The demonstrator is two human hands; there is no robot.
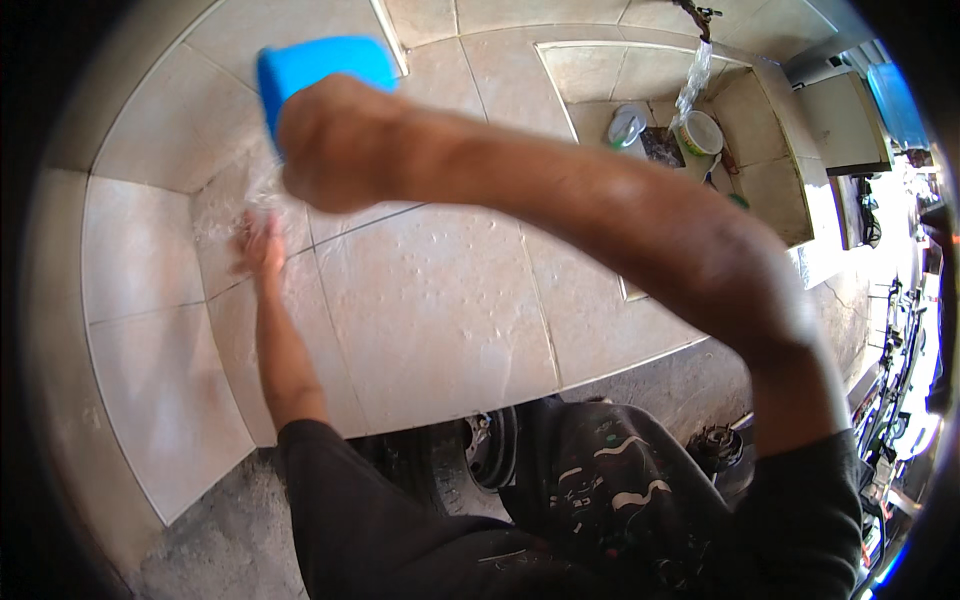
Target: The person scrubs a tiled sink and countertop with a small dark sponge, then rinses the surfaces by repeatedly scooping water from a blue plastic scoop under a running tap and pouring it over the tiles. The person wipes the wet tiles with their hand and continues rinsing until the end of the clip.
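Note:
My right hand (pixel 335 150) is closed on a blue plastic container (pixel 330 62), tilted over the far left part of the tiled counter (pixel 430 300). Clear water (pixel 262 190) spills from it toward the corner by the tiled side wall. Beneath that stream is my left hand (pixel 264 248), its fingers stretched out and blurred by motion. Nothing shows in the left hand, which is low over the wet tiles. The back of my right hand hides part of the container, and my right forearm crosses above the counter.
A tiled sink (pixel 770 135) at the back right holds a white tub (pixel 700 133), a clear plastic container (pixel 627 126) and other items. Clear plastic hangs from the tap (pixel 700 12) above it. Under the counter's front edge are a tire and wheel rim (pixel 490 450).

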